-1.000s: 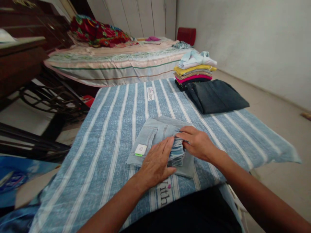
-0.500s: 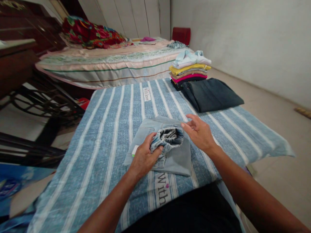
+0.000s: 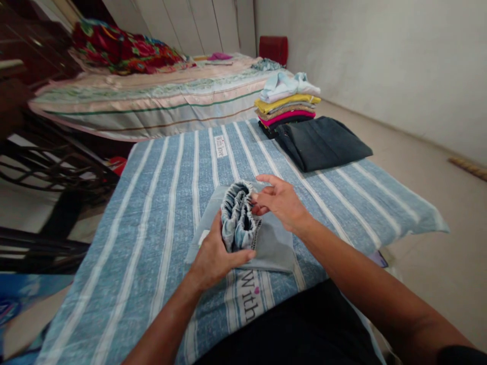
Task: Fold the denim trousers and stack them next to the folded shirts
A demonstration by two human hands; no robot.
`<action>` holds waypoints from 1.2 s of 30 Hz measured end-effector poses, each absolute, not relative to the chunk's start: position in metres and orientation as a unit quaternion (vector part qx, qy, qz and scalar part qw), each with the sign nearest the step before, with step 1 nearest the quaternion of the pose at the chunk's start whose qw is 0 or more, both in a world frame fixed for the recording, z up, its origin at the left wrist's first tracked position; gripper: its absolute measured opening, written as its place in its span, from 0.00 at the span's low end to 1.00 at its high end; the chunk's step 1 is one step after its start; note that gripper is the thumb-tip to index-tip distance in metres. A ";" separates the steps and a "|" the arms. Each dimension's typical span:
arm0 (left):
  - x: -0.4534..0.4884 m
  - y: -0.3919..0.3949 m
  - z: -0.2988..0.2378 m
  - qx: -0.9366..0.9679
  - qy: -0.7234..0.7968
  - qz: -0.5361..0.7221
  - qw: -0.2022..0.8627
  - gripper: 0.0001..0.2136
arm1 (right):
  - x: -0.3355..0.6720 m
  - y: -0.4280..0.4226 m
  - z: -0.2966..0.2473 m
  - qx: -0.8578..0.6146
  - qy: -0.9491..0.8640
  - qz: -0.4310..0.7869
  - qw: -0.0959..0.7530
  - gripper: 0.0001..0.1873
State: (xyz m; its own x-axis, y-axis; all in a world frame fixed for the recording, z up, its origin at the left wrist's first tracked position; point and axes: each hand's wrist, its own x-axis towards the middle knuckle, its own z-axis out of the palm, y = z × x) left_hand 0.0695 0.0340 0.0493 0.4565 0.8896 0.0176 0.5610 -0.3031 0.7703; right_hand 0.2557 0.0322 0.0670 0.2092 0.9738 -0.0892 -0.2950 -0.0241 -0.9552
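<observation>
A rolled light-blue denim garment (image 3: 239,218) with a gathered elastic edge stands on end in front of me. My left hand (image 3: 216,253) wraps its left side, thumb along the near edge. From the right, my right hand (image 3: 279,203) pinches the upper right rim of the roll between thumb and fingers. Beneath the roll lies a folded grey-blue denim piece (image 3: 276,248), flat on the striped cloth (image 3: 163,203). A small white tag shows beside my left hand.
Folded dark trousers (image 3: 327,144) lie at the far right of the striped cloth, against a stack of folded clothes (image 3: 287,109). Behind stands a bed (image 3: 152,109) with a red floral blanket (image 3: 125,50). A dark metal-framed stand (image 3: 49,172) is at the left.
The denim roll has been turned so its gathered opening faces up and toward me. My right hand has moved in from beside it and now grips its rim. The view has shifted slightly.
</observation>
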 end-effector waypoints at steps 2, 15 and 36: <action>0.075 0.026 0.046 0.787 0.486 0.208 0.318 0.53 | 0.254 0.034 0.066 -0.484 -0.351 0.522 0.608 0.24; 0.084 0.034 0.040 0.745 0.504 0.292 0.326 0.22 | 0.276 0.012 0.035 -0.525 -0.380 0.449 0.615 0.14; 0.081 0.014 0.010 0.947 0.296 0.123 -0.005 0.31 | 0.296 -0.038 0.003 -0.479 -0.771 0.223 0.354 0.11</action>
